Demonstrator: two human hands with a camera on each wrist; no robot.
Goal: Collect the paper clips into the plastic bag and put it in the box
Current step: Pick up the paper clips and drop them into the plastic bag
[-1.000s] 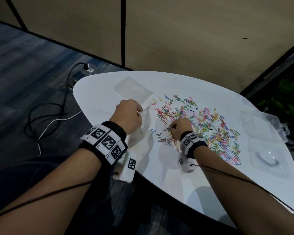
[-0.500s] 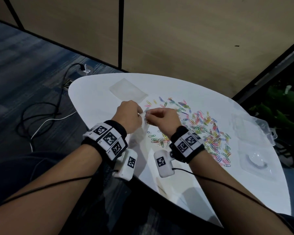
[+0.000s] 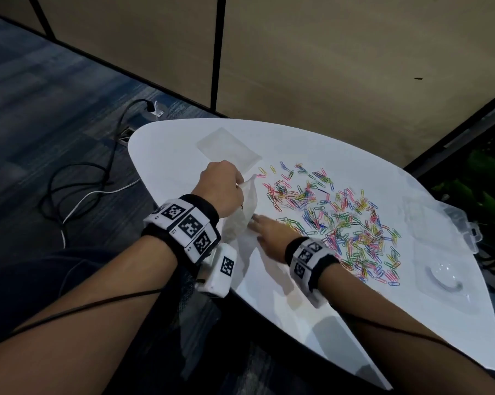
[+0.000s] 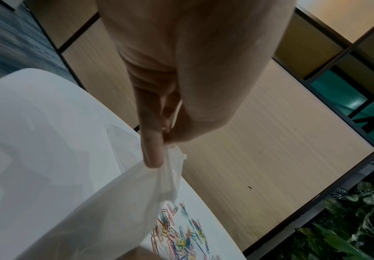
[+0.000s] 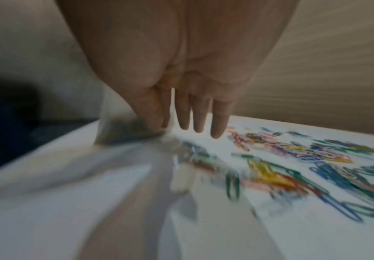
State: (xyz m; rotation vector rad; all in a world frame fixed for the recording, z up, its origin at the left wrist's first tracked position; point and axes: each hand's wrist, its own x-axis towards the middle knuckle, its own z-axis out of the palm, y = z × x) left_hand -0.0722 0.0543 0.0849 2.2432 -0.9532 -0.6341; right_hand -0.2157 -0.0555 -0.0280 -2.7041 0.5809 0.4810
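Observation:
Many coloured paper clips (image 3: pixel 340 220) lie scattered over the middle of the white table (image 3: pixel 172 143). My left hand (image 3: pixel 239 185) holds a clear plastic bag (image 3: pixel 242 215) up by its top edge; thumb and forefinger pinch it in the left wrist view (image 4: pixel 164 140), where the bag (image 4: pixel 125 202) hangs down to the table. My right hand (image 3: pixel 256 220) lies low on the table with straight fingers (image 5: pixel 200 123), touching the bag's lower part (image 5: pixel 123 140) at the near edge of the clips (image 5: pixel 270 168). The right wrist view is blurred.
A second clear bag (image 3: pixel 229 149) lies flat at the far left of the table. A clear plastic box (image 3: pixel 451 223) stands open at the right edge, its other half (image 3: pixel 440 280) nearer me. Cables (image 3: pixel 78 178) trail on the floor to the left.
My right hand went from the clip pile up to the bag's top by my left hand, then dropped to the table beside the bag's lower part. The left hand kept its pinch.

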